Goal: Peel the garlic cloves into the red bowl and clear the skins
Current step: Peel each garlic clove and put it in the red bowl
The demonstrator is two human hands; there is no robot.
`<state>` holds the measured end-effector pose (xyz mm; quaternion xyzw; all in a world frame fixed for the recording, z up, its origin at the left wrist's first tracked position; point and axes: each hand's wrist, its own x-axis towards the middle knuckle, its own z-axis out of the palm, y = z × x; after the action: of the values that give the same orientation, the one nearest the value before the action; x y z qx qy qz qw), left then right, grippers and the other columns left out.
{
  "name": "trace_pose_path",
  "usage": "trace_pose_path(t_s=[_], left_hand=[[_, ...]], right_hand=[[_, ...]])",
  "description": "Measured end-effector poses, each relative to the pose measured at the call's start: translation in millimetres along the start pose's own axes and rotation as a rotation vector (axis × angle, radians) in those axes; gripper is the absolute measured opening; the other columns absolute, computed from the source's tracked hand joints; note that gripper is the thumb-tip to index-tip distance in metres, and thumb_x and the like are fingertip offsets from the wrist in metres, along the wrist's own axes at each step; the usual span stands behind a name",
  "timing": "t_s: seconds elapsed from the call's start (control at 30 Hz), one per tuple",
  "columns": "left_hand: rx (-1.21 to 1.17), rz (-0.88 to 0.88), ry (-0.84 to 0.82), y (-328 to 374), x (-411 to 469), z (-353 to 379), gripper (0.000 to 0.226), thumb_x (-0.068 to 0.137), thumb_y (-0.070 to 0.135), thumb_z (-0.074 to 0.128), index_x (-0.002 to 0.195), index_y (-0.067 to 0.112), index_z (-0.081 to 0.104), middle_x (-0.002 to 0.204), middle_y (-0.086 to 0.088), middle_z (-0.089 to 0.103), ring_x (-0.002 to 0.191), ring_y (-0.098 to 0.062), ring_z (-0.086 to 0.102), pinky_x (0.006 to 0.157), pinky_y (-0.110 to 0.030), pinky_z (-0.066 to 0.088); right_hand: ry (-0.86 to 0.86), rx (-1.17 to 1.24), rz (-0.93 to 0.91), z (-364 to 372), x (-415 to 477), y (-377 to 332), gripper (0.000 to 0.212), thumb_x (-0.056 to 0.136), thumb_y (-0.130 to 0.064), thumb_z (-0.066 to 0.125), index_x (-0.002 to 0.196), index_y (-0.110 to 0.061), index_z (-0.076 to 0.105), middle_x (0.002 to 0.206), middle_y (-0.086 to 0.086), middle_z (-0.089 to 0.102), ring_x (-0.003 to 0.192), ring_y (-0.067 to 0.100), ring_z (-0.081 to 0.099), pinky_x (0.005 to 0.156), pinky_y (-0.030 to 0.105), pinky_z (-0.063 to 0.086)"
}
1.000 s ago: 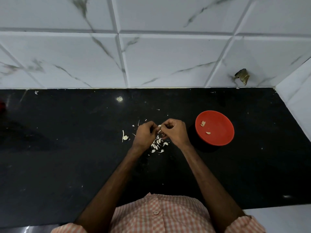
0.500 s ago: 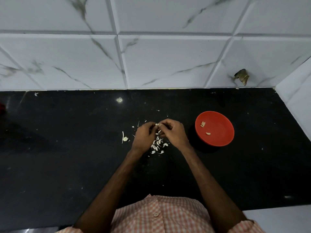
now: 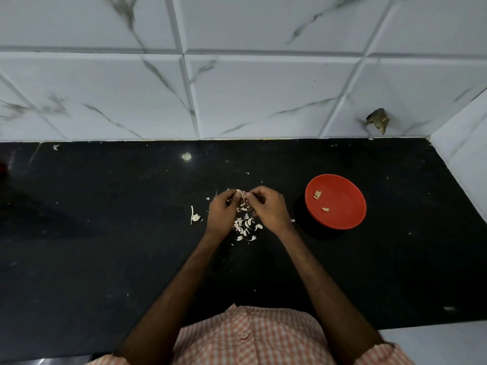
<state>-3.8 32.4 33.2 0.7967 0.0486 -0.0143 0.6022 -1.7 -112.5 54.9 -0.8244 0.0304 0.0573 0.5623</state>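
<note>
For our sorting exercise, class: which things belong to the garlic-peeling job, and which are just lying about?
Job: garlic clove pinched between left hand and right hand; red bowl holding peeled cloves; skins heaped on counter.
Lying about: brown scrap on wall; red object at left edge.

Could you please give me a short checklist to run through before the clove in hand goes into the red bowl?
1. Garlic clove pinched between left hand and right hand: ok.
2. Clove fully peeled: cannot tell, fingers hide most of it.
3. Red bowl upright, beside the right hand, with room: ok.
4. Bowl free of skins: cannot tell, the pieces inside are too small to judge.
5. Skins cleared from the counter: not ok, a pile lies below the hands.
</note>
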Motion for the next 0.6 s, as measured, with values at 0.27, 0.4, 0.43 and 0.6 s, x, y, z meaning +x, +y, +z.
trace_pose_path(t_s=[0.27, 0.4, 0.43, 0.6], left_hand=[[-0.193, -0.042, 0.018, 1, 1, -2, 0.022, 0.102, 0.018, 0.055, 0.11, 0.011, 0.074, 0.089, 0.006, 0.073, 0.071, 0.001, 0.06, 0.068, -0.02, 0.045], [-0.208, 0.01, 0.025, 4, 1, -2, 0.022, 0.1, 0.022, 0.057, 0.112, 0.015, 0.074, 0.105, -0.001, 0.074, 0.096, -0.014, 0.068, 0.085, -0.034, 0.053], [-0.208, 0.022, 0.035, 5, 1, -2, 0.022, 0.1, 0.023, 0.058, 0.112, 0.015, 0.074, 0.105, -0.001, 0.074, 0.1, -0.016, 0.068, 0.089, -0.037, 0.054], [-0.165, 0.076, 0.064, 10, -2, -2, 0.024, 0.1, 0.017, 0.058, 0.119, 0.015, 0.073, 0.095, 0.002, 0.065, 0.093, -0.016, 0.065, 0.085, -0.03, 0.055]], right_hand=[[0.095, -0.227, -0.058, -2, 3, 2, 0.007, 0.091, -0.014, 0.072, 0.091, -0.014, 0.065, 0.082, -0.003, 0.068, 0.075, 0.011, 0.067, 0.07, 0.028, 0.057], [0.079, -0.164, -0.073, 0, 4, -6, 0.015, 0.098, -0.006, 0.058, 0.1, -0.014, 0.071, 0.09, -0.007, 0.073, 0.086, 0.001, 0.069, 0.08, 0.021, 0.055], [0.066, -0.1, -0.034, 2, 2, -10, 0.014, 0.1, -0.014, 0.058, 0.1, -0.016, 0.071, 0.087, -0.007, 0.074, 0.082, 0.002, 0.07, 0.076, 0.023, 0.056], [0.017, 0.097, 0.048, 13, 0, -18, 0.019, 0.101, -0.028, 0.06, 0.094, -0.017, 0.073, 0.083, -0.003, 0.074, 0.08, 0.011, 0.073, 0.075, 0.035, 0.062]])
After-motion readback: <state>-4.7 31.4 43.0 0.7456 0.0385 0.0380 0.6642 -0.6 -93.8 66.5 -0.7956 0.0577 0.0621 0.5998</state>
